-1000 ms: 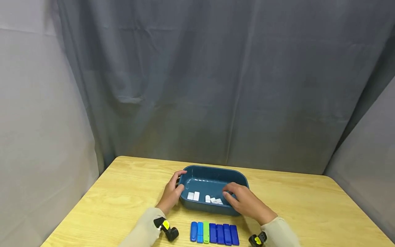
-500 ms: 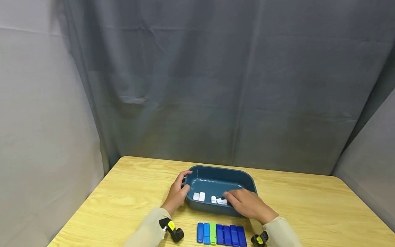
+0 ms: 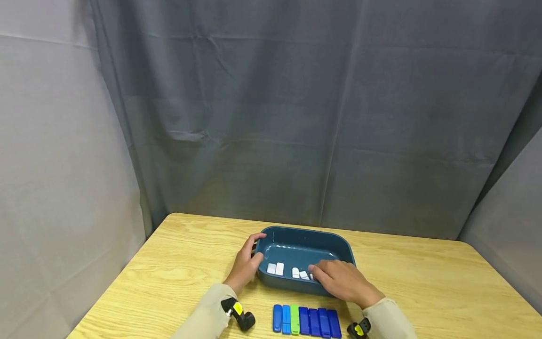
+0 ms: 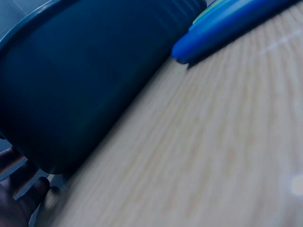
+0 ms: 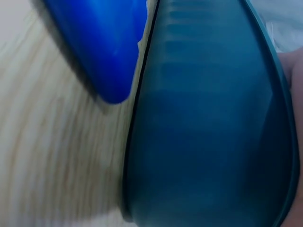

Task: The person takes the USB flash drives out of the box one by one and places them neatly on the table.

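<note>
A dark teal plastic basin point(image 3: 292, 282) stands on the wooden table. At its left end my left hand point(image 3: 244, 263) grips it, thumb at the near corner and a finger over the rim; in the left wrist view the fingers point(image 4: 34, 191) lie about the basin's lower corner. My right hand point(image 3: 340, 280) reaches over the near wall into the basin, fingertips at a group of small white blocks point(image 3: 295, 272) and partly covering them. I cannot tell whether it pinches one. Two more white blocks point(image 3: 275, 269) lie further left inside the basin.
In front of the basin lies a row of flat plastic strips, several of them dark blue point(image 3: 314, 322), one bright green point(image 3: 294, 320) and two lighter blue point(image 3: 277, 318) at the left. A grey curtain point(image 3: 322, 117) hangs behind the table point(image 3: 178, 263).
The head view has shifted, so everything sits further right. My right hand has lowered towards the basin's near wall and now covers some white blocks. The left hand keeps its place on the basin.
</note>
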Available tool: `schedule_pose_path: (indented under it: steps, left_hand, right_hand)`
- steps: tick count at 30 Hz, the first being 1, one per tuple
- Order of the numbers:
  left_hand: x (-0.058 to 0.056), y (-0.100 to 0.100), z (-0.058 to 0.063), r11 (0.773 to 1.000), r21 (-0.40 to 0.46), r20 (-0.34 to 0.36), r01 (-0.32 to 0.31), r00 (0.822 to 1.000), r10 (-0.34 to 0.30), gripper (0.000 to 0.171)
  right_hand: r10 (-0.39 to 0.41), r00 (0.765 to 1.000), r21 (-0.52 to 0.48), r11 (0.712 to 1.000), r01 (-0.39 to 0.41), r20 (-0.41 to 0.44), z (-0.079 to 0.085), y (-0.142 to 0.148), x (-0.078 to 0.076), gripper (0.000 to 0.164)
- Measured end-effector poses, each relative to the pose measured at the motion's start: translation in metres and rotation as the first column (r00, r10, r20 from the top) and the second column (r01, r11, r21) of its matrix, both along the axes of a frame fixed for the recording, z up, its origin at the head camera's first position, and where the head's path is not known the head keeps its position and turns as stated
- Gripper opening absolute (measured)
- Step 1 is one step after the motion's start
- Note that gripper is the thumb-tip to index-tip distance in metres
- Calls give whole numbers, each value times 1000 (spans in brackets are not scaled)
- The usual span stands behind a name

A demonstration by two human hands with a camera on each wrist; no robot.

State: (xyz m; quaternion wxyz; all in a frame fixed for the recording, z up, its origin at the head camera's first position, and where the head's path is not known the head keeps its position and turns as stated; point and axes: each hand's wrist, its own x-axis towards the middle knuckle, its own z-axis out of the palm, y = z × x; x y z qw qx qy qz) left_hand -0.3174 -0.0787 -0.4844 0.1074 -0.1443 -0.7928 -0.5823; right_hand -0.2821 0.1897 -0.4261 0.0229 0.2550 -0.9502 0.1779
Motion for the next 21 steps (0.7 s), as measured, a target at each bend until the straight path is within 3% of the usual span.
schedule_pose_path:
  steps: [8, 21]
  left_hand:
    - [-5, -1, -2, 1000, -2, -17, 3, 1000, -3, 56]
    - [-5, 1, -2, 1000, -7, -12, -6, 1000, 6, 55]
  right_hand:
    - [43, 997, -8, 999, -43, -68, -1, 0, -1, 38]
    - [72, 997, -94, 993, -75, -26, 1, 5, -3, 41]
